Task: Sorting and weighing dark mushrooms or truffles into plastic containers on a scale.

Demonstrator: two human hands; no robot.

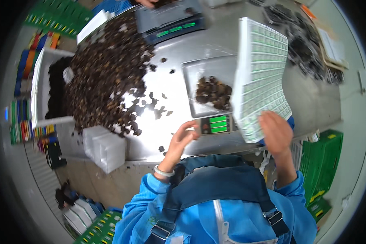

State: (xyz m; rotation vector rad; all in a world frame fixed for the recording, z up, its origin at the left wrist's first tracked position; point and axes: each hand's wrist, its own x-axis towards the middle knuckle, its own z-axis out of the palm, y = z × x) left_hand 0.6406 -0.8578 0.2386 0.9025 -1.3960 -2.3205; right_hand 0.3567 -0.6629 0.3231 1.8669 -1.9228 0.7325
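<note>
A stack of white sheets printed with green-edged labels [264, 77] stands tilted up over the right side of a weighing scale, with my right hand [275, 132] gripping its lower edge. My left hand [184, 138], a pale bracelet at its wrist, is at the scale's front left corner; its fingers are bent and apart, holding nothing. The scale [206, 127] has a green-lit display. On it lies a clear, shallow tray [190, 99] with a small heap of dark brown pieces [214, 92], perhaps dried mushrooms. The sheets hide the scale's right side.
A large pile of the same brown pieces [110, 69] covers the metal table's left, spilling from a white box [38, 89]. Clear plastic containers [105, 148] are stacked at the front edge. Another scale [171, 24] stands at the back, near another person's hand [147, 3]. Packed clear trays [303, 44] lie right.
</note>
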